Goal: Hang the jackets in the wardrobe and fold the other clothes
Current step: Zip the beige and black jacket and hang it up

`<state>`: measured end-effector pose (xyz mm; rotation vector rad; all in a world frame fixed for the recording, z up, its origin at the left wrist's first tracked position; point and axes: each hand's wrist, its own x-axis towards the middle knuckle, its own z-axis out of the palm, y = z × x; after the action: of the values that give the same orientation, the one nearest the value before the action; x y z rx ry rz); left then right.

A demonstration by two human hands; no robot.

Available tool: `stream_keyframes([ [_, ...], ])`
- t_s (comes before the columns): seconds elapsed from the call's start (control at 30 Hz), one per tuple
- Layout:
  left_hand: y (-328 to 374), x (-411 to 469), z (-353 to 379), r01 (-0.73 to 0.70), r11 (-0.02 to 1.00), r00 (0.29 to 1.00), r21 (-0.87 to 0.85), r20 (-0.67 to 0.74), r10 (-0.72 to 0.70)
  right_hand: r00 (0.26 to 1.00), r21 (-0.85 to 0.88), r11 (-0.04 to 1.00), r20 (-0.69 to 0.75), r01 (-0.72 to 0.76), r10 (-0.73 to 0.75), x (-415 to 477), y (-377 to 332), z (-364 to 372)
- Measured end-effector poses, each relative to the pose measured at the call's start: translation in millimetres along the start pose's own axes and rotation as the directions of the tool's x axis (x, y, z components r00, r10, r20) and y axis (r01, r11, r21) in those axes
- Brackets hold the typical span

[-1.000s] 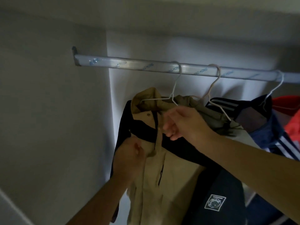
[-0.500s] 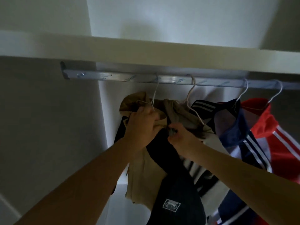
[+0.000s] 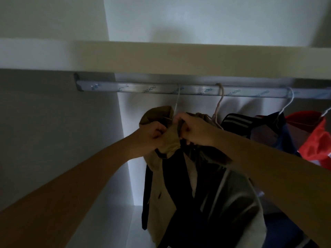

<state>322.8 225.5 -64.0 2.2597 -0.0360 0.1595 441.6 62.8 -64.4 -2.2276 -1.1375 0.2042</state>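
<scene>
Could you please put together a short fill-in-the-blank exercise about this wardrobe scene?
Of the jackets on the metal rail, the tan and black jacket hangs farthest to the ____.
The left hand and right hand both grip it just below its white wire ____.
The rightmost jacket is ____ in colour.
The navy jacket beside it bears white ____.
Missing words: left; hanger; red; stripes.

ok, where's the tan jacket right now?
Head view, centre: the tan jacket hangs from the leftmost wire hanger on the rail, left of the beige hanger. The left hand and right hand grip its collar.
</scene>
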Motion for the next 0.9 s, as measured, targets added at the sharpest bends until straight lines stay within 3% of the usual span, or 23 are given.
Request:
stream_keyframes([
  [0.07,6.3,1.3,1.7,0.001,0.996,0.999,0.093,0.041,-0.005,0.999,0.036,0.998,-0.008,0.05,-0.05,8.6,-0.9,1.7],
  [0.17,13.7,0.7,5.9,-0.061,0.979,0.996,0.194,-0.046,0.071,0.996,0.091,0.994,0.062,0.056,-0.062,13.7,1.7,2.2],
  [0.27,15.6,-6.1,10.1,-0.102,0.944,0.983,0.315,-0.115,0.145,0.984,0.136,0.991,0.176,-0.008,-0.016,14.7,7.5,-7.6],
  [0.4,10.7,-15.3,5.9,-0.13,0.912,0.97,0.389,-0.142,0.199,0.957,0.346,0.923,0.28,-0.17,0.071,19.9,12.8,-34.6],
  [0.47,9.2,-18.0,3.5,-0.123,0.887,0.966,0.445,-0.15,0.209,0.913,0.217,0.948,0.385,-0.232,0.135,22.7,12.2,-40.5],
  [0.53,10.5,-19.7,5.2,-0.119,0.877,0.965,0.466,-0.153,0.213,0.854,-0.105,0.963,0.444,-0.248,0.269,25.1,10.7,-38.2],
  [0.6,12.5,-21.1,9.6,-0.119,0.879,0.967,0.461,-0.147,0.208,0.854,-0.387,0.898,0.374,-0.209,0.361,30.5,8.1,-36.0],
  [0.67,13.2,-21.2,13.3,-0.113,0.881,0.968,0.459,-0.148,0.201,0.958,-0.516,0.844,0.137,-0.148,0.252,40.3,4.3,-36.4],
  [0.7,12.9,-20.4,13.4,-0.104,0.888,0.967,0.448,-0.164,0.195,0.988,-0.511,0.848,-0.018,-0.14,0.153,45.5,1.8,-37.3],
  [0.77,12.0,-17.5,11.8,-0.074,0.902,0.961,0.424,-0.212,0.178,0.978,-0.436,0.891,-0.207,-0.125,0.037,50.8,-3.1,-33.3],
  [0.9,15.6,-12.9,18.1,-0.072,0.956,0.936,0.286,-0.312,0.164,0.92,-0.201,0.969,-0.387,-0.145,0.057,48.1,2.4,-9.9],
])
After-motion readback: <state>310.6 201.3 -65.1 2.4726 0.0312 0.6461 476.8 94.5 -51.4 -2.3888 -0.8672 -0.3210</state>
